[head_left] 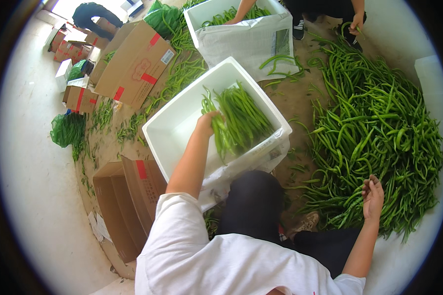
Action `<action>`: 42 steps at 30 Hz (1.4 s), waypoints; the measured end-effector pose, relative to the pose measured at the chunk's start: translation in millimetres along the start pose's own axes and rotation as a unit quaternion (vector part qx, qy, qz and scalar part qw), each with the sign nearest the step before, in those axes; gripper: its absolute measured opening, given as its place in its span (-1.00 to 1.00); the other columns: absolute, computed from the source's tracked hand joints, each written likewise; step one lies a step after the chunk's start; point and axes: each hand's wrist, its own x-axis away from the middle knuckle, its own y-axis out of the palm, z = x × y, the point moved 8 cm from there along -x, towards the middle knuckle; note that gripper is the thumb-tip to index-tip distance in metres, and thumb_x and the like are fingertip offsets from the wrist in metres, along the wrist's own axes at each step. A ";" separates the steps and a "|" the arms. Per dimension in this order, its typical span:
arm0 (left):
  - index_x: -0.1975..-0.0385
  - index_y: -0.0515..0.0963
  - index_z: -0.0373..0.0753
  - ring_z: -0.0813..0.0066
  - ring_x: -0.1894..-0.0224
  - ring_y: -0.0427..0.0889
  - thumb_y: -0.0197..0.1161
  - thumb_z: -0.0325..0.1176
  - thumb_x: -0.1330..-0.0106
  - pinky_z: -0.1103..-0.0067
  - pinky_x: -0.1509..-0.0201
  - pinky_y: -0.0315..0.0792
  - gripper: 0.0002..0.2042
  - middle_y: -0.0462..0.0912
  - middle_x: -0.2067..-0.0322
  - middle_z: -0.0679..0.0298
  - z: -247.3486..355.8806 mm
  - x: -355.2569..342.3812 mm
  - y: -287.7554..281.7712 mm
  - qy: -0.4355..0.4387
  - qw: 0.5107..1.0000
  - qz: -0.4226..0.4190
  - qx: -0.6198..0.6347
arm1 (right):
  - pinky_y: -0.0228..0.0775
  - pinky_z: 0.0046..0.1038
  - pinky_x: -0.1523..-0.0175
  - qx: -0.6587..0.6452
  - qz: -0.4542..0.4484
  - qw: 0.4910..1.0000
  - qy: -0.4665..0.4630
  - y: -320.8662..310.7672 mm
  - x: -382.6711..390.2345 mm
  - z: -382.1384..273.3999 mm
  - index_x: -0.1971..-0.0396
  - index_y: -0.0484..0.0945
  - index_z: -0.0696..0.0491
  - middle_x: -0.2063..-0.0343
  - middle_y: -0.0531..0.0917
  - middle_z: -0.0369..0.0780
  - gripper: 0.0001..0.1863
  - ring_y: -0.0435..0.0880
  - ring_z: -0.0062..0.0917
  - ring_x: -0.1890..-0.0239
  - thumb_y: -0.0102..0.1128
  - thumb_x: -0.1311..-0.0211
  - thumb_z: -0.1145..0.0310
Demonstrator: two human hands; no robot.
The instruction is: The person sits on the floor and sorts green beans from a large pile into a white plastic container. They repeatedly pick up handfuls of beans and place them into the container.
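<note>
My left hand (209, 120) reaches into a white foam box (174, 137) in front of me, its fingers closed on long green peppers at the left side of a loose bunch (243, 118) that fills the box's right part. A white plastic liner hangs over the box's near edge. My right hand (372, 194) is raised over the near edge of a big pile of long green peppers (369, 123) at the right, fingers loosely curled and apart, with nothing visible in it.
A second foam box (241, 44) stands beyond, where another person's hands (357, 24) handle peppers. Cardboard boxes (130, 69) (113, 211) and green bags (64, 130) line the left. Scattered peppers lie on the floor. A bent-over person (96, 19) is at the back left.
</note>
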 end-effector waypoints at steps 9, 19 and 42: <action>-0.04 0.19 -0.25 0.10 0.19 0.58 0.33 -0.36 -0.15 0.19 0.21 0.48 -0.47 0.53 0.20 0.06 -63.7 -85.7 -46.4 0.166 0.959 0.109 -0.204 | 0.35 -0.61 0.29 0.089 0.013 0.993 0.074 7.9 -23.4 49.0 0.06 0.44 0.07 0.33 0.59 -0.32 -0.78 0.52 -0.66 0.36 0.01 -0.35 0.35; -0.25 0.09 -0.49 -0.11 -0.29 0.14 0.09 0.28 -0.16 0.26 -0.37 0.03 -0.07 0.19 -0.23 -0.20 -99.3 -122.1 -96.4 0.187 0.819 0.149 -0.522 | 0.33 -0.53 0.31 0.132 -0.042 0.986 0.098 17.7 -51.6 105.6 0.04 0.42 0.25 0.30 0.60 -0.17 -0.72 0.50 -0.59 0.39 0.00 -0.32 0.42; -0.07 0.24 -0.39 0.44 0.06 0.47 0.09 -0.59 -0.24 0.61 0.14 0.46 -0.61 0.33 -0.07 0.12 -53.8 127.5 148.7 0.402 0.845 -0.045 -0.349 | 0.18 -0.26 -0.29 0.758 -0.077 0.633 -0.140 96.0 -222.2 132.3 -0.15 0.28 0.12 -0.10 0.32 -0.16 -0.31 0.26 -0.24 -0.21 0.37 0.04 0.43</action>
